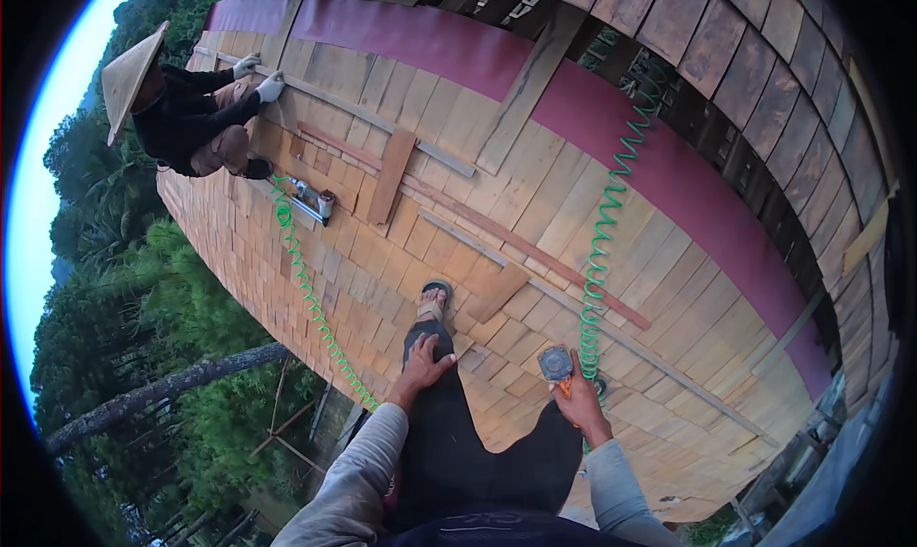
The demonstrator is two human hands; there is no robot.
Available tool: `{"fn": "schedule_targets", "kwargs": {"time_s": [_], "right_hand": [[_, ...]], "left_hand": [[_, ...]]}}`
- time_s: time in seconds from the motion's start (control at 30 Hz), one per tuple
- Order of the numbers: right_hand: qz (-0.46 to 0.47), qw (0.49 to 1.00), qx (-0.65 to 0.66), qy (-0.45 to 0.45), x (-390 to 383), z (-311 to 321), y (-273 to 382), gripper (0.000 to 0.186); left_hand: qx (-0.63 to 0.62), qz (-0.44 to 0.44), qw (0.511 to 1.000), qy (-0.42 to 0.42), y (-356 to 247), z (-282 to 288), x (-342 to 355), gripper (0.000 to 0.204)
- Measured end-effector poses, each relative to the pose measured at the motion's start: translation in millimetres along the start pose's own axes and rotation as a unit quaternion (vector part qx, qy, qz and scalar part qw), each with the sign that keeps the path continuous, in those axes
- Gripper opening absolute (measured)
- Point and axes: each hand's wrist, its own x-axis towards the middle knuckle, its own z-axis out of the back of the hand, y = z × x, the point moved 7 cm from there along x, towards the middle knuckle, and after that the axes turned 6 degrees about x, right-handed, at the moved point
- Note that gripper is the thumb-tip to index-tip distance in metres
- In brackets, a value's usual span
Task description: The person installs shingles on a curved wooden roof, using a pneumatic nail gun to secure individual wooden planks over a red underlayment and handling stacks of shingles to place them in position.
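My left hand (pixel 425 365) lies on my left knee with its fingers stretched out, holding nothing. In my right hand (pixel 580 404) is an air nailer (pixel 555 363), its grey round-cornered top turned up and some orange showing by my fingers. Beside that hand runs a green coiled air hose (pixel 602 232); where it joins the tool is hidden. Under me are the roof's wooden shingles (pixel 478 385), laid in overlapping rows. A thin wooden batten (pixel 650 356) crosses them ahead of my right hand.
At the far left, a co-worker (pixel 191 117) in a conical hat and white gloves crouches at a long batten. Another air nailer (pixel 311 203) lies close by, with its green hose (pixel 315 299). Loose boards (pixel 392 176), a maroon underlay strip (pixel 650 174) and the roof's edge (pixel 229 299) show too.
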Motion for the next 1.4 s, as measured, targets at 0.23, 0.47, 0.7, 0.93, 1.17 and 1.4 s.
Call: {"fn": "schedule_targets", "kwargs": {"time_s": [0.23, 0.47, 0.7, 0.93, 1.17, 1.4], "right_hand": [[-0.009, 0.993, -0.109, 0.049, 90.3, -121.3, 123.0, 0.093], [0.109, 0.989, -0.102, -0.022, 118.2, -171.5, 212.4, 0.094], [0.024, 0.996, 0.077, -0.036, 177.0, -203.5, 208.8, 0.092], [0.118, 0.963, -0.018, -0.241, 212.8, -253.5, 205.2, 0.089], [-0.037, 0.984, 0.003, -0.172, 284.0, -343.1, 219.0, 0.091], [-0.075, 0.974, 0.031, -0.213, 347.0, -401.0, 257.0, 0.097]], "left_hand": [[-0.264, 0.043, 0.96, -0.085, 113.0, 114.3, 153.4, 0.067], [-0.205, 0.025, 0.975, -0.087, 153.7, 243.5, 246.9, 0.061], [0.024, -0.119, 0.985, -0.123, 59.2, 303.4, 310.6, 0.07], [0.276, -0.282, 0.906, -0.15, -30.8, 292.7, 434.5, 0.095], [0.44, -0.505, 0.731, -0.13, -111.3, 232.8, 522.4, 0.088], [0.41, -0.595, 0.682, -0.106, -103.8, 241.2, 562.7, 0.07]]}}
